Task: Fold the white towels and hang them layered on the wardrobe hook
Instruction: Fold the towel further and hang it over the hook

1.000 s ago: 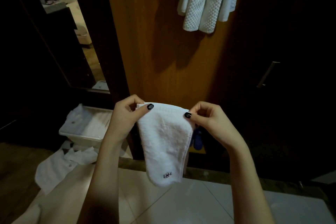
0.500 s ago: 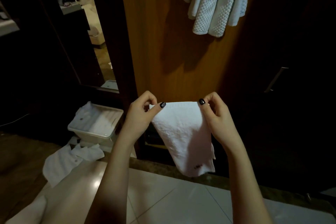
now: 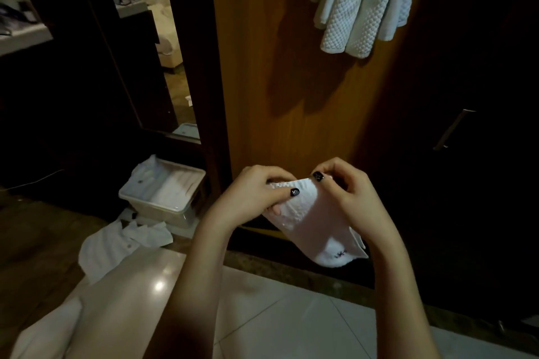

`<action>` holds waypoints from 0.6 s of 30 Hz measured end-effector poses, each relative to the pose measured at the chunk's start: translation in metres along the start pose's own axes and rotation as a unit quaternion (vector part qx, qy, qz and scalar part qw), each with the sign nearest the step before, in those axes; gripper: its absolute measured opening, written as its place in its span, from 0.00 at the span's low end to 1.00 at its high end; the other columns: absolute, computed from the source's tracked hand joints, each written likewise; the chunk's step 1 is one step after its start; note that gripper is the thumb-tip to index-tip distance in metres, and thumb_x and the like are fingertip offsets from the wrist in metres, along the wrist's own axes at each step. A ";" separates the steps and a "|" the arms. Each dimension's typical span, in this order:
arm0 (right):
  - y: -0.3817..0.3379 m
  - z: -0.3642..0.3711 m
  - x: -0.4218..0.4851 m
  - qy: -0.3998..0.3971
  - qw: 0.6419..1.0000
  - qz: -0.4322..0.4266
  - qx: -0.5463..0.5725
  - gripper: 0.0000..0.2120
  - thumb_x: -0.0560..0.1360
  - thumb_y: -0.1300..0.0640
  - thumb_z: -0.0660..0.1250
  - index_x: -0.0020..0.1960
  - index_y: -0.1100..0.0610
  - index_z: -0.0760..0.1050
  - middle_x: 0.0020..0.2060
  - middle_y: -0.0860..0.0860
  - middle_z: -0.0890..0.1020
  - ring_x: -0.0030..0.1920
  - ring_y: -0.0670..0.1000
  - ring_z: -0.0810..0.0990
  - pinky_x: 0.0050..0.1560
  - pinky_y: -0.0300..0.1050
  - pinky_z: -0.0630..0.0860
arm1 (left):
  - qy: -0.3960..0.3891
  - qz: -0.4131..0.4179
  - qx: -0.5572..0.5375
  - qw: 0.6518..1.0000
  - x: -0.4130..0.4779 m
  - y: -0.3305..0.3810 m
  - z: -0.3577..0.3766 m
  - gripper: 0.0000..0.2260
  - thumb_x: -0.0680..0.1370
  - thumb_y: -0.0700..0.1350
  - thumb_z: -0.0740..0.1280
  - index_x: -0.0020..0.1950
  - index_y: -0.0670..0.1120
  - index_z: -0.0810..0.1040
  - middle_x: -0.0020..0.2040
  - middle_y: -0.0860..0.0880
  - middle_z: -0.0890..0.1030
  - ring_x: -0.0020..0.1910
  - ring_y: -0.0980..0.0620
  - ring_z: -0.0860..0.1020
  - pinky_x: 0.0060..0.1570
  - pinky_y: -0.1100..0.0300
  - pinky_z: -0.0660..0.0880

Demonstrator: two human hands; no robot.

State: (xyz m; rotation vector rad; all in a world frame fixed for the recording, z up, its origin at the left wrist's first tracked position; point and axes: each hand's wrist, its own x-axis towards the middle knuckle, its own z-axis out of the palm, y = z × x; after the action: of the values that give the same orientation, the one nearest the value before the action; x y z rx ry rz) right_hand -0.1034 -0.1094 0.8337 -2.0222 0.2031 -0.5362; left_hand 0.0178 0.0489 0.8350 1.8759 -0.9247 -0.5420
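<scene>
A small white towel (image 3: 312,224) is held up in front of a wooden wardrobe panel (image 3: 277,81), gripped along its folded top edge by both hands. The left hand (image 3: 248,198) is clamped on the towel's upper left end. Its thumb, tipped with a dark painted nail, is pressed flat across the front of the cloth, and the fingers are curled behind it. The right hand (image 3: 353,192) is pinched on the upper right end, with the thumb laid over the fold. The two hands are drawn close together, nearly touching above the towel. From that grip the towel is hung slanting down to the right. A small dark embroidered mark (image 3: 339,255) is seen near its rounded lower end, and layered edges are shown at its right side. The towel is held clear of the floor (image 3: 291,326), which is laid with pale glossy tiles.

Higher on the panel, white waffle-weave towels (image 3: 361,3) are seen already hanging in overlapping layers. Their top is cut off by the upper edge of the view. To the right, a dark door (image 3: 481,213) is fitted with a slanted metal handle (image 3: 453,128). At the foot of the wardrobe, on the left part of the floor, a pale plastic tub (image 3: 157,211) is set, with white fabric (image 3: 172,189) lying inside it. More white cloth (image 3: 116,248) is spread on the floor just in front of the tub.
</scene>
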 end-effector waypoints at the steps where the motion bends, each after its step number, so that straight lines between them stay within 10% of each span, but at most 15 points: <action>1: 0.001 -0.003 -0.002 0.000 1.000 0.011 0.007 0.09 0.79 0.62 0.66 0.45 0.50 0.78 0.43 0.42 0.82 0.45 0.41 0.79 0.46 0.31 0.72 | -0.003 0.004 0.000 1.000 -0.001 0.001 0.002 0.04 0.76 0.42 0.70 0.48 0.49 0.84 0.34 0.54 0.82 0.32 0.53 0.81 0.34 0.64 0.76; 9: 0.011 -0.025 -0.019 -0.090 0.982 0.162 0.043 0.03 0.73 0.57 0.74 0.44 0.49 0.83 0.42 0.63 0.84 0.46 0.75 0.78 0.50 0.73 0.75 | 0.020 0.072 0.064 0.995 -0.007 -0.003 0.011 0.05 0.77 0.45 0.70 0.41 0.52 0.82 0.42 0.55 0.78 0.44 0.58 0.76 0.44 0.65 0.70; 13: 0.005 -0.020 -0.022 -0.038 0.990 0.126 0.052 0.07 0.74 0.59 0.74 0.40 0.48 0.82 0.38 0.50 0.85 0.43 0.52 0.84 0.45 0.45 0.82 | 0.014 0.079 0.099 0.992 -0.010 -0.003 0.008 0.05 0.77 0.48 0.68 0.41 0.54 0.79 0.43 0.57 0.76 0.48 0.56 0.73 0.46 0.62 0.65; 18: -0.004 -0.013 -0.022 0.000 0.982 0.100 0.160 0.04 0.73 0.57 0.73 0.40 0.54 0.82 0.39 0.51 0.84 0.41 0.47 0.82 0.42 0.40 0.77 | 0.028 0.108 0.022 0.994 -0.017 0.004 0.011 0.07 0.74 0.45 0.73 0.40 0.48 0.76 0.43 0.55 0.73 0.44 0.55 0.74 0.41 0.64 0.67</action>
State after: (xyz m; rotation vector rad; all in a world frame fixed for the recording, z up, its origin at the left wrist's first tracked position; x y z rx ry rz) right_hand -0.1297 -0.1101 0.8361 -1.6665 0.2976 -0.4127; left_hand -0.0017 0.0553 0.8338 1.7921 -1.0943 -0.3395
